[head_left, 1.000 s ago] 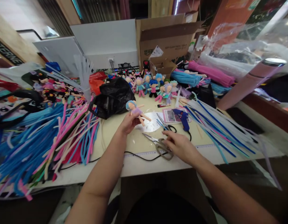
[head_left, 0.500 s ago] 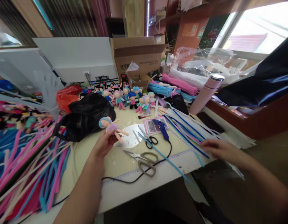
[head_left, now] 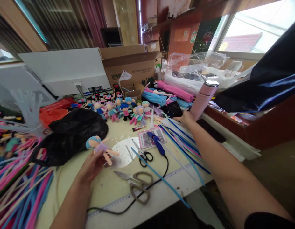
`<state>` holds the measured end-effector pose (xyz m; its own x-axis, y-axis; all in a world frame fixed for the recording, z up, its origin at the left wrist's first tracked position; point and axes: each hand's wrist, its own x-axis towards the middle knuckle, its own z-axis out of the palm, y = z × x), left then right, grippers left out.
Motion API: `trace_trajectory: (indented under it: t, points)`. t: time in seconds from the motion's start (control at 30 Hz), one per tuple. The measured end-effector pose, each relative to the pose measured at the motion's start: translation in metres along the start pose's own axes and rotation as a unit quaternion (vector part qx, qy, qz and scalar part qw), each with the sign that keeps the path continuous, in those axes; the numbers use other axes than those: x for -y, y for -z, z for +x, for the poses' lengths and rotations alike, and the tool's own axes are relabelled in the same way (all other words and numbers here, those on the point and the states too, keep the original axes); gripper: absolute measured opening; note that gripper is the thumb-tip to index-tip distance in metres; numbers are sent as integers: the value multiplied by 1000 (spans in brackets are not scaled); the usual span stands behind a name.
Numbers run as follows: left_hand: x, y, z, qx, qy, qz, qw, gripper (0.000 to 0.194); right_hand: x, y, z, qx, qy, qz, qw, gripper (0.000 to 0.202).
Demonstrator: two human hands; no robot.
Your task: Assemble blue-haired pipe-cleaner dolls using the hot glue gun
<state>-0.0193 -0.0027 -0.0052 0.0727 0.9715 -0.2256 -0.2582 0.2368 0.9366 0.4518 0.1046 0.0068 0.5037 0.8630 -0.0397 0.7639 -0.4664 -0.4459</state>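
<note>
My left hand (head_left: 96, 162) grips a small doll (head_left: 101, 148) by its lower body. The doll is made of fuzzy chenille stems, with blue hair, a lilac body and bare peach limbs. My right hand (head_left: 186, 118) reaches to the back right, beside the pink flask (head_left: 204, 98) and over the far ends of loose white and blue chenille stems (head_left: 180, 133). Its fingers look apart, partly hidden, with nothing visible in them. Between the hands lie a blue glue gun (head_left: 157, 143), black-handled scissors (head_left: 145, 158) and larger beige-handled scissors (head_left: 140, 186).
Finished dolls (head_left: 124, 109) stand in a group at the back, before a cardboard box (head_left: 130, 63). A black plastic bag (head_left: 75, 130) lies left of the doll. The glue gun's black cord (head_left: 123, 211) crosses the front. One blue stem (head_left: 161, 179) overhangs the table edge.
My right hand has moved from the right front edge to the back, beside the flask. The left hand still holds the doll. The camera view has shifted right.
</note>
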Motion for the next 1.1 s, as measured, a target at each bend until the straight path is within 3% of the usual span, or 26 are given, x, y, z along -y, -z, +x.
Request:
trace_trajectory:
  t: [0.23,0.67,0.93,1.1]
  points:
    - [0,-3,0,1,32,30,999,38,0,-8,1,-26,8,37,999,89]
    - [4,-2,5,-37,53,39,997,45,11,-37,13,-202,-4,197,959,77]
    - [6,-1,6,-18,69,61,996,42,12,-46,13,-212,30,217,953,75]
    - [5,1,4,-10,72,51,996,43,-1,-40,12,-154,31,242,958,78]
